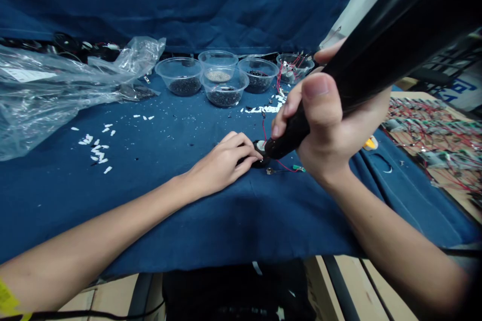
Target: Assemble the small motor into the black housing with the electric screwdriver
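Note:
My right hand [331,120] is wrapped round a long black power tool [376,55] that slants down to the left, its tip resting on a small black round part [260,153] on the blue cloth [150,195]. My left hand [222,163] lies on the cloth with its fingers curled against that part, steadying it. Thin red wires [280,163] run from the part toward a small green piece [299,168] beside it.
Several clear plastic bowls [224,85] with dark small parts stand at the back. A crumpled clear bag [56,85] lies at the left. White bits [98,148] are scattered on the cloth. A board heaped with red-wired parts [433,130] sits at the right.

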Available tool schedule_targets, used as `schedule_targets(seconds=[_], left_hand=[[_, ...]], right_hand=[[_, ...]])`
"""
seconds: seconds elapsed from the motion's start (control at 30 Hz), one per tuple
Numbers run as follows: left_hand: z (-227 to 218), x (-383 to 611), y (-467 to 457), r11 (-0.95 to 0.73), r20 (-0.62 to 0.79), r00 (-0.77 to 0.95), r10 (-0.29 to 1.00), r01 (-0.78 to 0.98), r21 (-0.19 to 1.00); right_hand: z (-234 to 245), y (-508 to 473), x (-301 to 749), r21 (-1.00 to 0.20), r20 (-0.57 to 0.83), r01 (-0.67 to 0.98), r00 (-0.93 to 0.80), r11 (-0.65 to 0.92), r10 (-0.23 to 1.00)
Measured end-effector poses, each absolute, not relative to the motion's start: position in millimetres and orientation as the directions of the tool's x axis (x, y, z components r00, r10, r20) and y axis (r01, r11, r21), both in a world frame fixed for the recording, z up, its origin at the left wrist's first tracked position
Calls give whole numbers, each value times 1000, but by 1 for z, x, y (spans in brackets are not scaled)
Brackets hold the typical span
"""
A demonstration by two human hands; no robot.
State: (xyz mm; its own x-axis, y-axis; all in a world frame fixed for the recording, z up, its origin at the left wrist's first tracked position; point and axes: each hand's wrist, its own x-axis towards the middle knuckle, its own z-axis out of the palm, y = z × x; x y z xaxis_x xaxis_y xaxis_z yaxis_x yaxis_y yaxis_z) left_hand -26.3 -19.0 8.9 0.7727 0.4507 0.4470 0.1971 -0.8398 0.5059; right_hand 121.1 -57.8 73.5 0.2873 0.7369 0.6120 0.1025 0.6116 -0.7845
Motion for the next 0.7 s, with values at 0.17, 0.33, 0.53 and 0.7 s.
schedule_targets(seconds=[0.17,0.33,0.53,0.7], left_hand=[[9,-26,-19,-838,446,768,459,208,504],[9,-26,-19,-840,441,772,458,214,498],[9,-25,-19,-842,447,769,457,212,496],[9,-25,-19,-843,445,773,451,205,498]], right_hand=[[70,-53,121,-711,684,148,375,688,626],[69,-50,122,-714,675,142,401,685,620],[69,-52,121,-738,650,113,385,665,655],[65,-51,121,-706,689,121,346,698,637]])
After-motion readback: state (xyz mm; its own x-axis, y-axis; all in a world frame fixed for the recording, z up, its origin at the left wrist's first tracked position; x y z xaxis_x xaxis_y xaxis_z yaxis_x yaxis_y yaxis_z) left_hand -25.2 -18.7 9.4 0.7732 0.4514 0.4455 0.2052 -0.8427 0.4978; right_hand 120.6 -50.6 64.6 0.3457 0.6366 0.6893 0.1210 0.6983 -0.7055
